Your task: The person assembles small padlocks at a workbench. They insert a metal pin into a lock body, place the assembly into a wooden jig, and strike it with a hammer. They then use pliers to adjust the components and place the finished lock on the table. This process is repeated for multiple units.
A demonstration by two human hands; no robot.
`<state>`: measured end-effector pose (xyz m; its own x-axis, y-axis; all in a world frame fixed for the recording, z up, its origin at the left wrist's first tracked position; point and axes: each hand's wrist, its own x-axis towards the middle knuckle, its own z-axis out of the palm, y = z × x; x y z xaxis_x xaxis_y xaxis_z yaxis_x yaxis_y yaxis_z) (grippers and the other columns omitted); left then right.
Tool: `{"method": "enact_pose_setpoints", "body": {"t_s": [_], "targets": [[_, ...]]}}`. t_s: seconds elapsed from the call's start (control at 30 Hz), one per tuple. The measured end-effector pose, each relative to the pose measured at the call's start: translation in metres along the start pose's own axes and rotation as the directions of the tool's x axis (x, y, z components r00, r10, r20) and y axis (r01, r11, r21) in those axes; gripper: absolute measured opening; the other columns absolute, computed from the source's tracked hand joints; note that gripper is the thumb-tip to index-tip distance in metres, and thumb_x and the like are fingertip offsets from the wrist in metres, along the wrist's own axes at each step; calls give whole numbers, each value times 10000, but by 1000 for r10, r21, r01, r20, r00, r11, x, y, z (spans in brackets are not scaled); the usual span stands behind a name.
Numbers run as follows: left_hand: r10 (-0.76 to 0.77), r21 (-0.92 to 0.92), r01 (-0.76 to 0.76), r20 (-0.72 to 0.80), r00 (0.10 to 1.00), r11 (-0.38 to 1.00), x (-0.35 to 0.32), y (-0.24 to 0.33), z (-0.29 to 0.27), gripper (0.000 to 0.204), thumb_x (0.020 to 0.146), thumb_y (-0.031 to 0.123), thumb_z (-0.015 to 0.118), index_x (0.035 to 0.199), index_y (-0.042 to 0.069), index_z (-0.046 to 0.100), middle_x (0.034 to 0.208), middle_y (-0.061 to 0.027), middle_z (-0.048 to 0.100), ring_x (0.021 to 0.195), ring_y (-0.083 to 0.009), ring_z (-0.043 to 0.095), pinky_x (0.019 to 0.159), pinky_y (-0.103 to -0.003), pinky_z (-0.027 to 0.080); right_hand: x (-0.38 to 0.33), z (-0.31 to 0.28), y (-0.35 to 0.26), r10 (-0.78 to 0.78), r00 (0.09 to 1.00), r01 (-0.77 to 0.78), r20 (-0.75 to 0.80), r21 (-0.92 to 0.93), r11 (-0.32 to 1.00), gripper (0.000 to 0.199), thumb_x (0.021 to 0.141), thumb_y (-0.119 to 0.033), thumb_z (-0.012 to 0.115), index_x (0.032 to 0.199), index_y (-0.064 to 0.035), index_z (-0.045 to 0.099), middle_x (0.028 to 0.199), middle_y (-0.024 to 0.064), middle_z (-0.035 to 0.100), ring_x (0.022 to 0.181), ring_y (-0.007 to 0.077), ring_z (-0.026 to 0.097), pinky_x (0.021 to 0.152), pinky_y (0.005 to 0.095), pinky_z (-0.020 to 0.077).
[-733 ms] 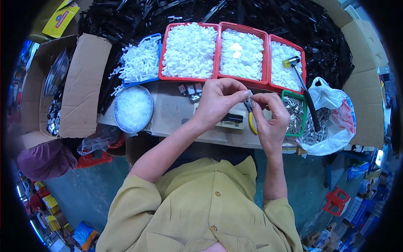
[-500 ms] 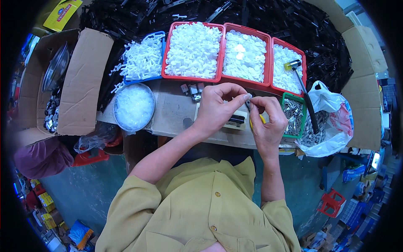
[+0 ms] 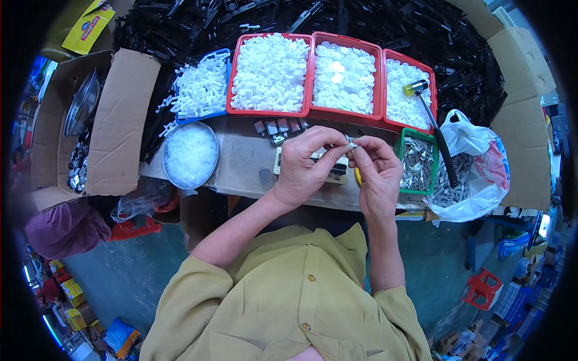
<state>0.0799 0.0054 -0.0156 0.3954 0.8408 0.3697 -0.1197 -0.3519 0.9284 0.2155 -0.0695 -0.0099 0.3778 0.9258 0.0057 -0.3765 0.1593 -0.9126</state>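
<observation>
Low in the frame is the person's yellow shirt (image 3: 301,295), with both forearms going up to the middle; there the left hand (image 3: 307,165) and the right hand (image 3: 376,174) meet just above the brown worktop (image 3: 247,162); the fingertips of both hands are pinched shut on one small white part (image 3: 351,144), which sits right between them, a bit nearer the right hand; it is too small to tell which way its long side points; just right of the hands is a green tray (image 3: 415,162) of little metal pieces, then a white bag (image 3: 475,174); left of the hands sits a round bowl (image 3: 189,153) of clear bits; farther up are three red trays (image 3: 271,75) full of white parts, with a hammer (image 3: 430,117) lying across the right one; at the top lies a heap of black parts (image 3: 361,18).
</observation>
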Motion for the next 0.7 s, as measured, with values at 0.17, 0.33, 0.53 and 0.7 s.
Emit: {"method": "enact_pose_setpoints", "body": {"t_s": [0.17,0.33,0.53,0.7], "targets": [[37,110,-39,21,999,993,-11,2,-15,120,807,-7,778,915,-9,723,894,-85,708,798,-186,655,705,-300,508,-5,-2,-1,-255,962,257,92,-612,748,60,867,7,726,923,2,705,931,67,695,815,139,651,716,303,504],[261,480,-242,29,965,843,-32,2,-42,220,721,16,835,915,25,733,835,-79,660,774,-240,614,682,-345,486,-6,8,11,-326,912,397,248,-729,558,135,777,32,760,897,2,704,905,104,641,810,237,647,707,332,494],[355,687,-440,273,894,579,-63,-16,-53,272,701,99,846,949,95,734,746,4,566,731,-209,538,687,-365,416,-5,7,45,-278,911,409,305,-753,515,146,745,13,771,877,-16,716,938,97,632,882,261,620,757,378,475],[318,746,-471,355,879,471,-69,-27,-55,268,761,169,788,1019,128,729,729,27,535,739,-176,525,753,-344,388,-3,9,49,-274,888,454,369,-799,394,140,740,-25,779,866,-51,724,947,63,639,905,253,609,766,389,434]]}}
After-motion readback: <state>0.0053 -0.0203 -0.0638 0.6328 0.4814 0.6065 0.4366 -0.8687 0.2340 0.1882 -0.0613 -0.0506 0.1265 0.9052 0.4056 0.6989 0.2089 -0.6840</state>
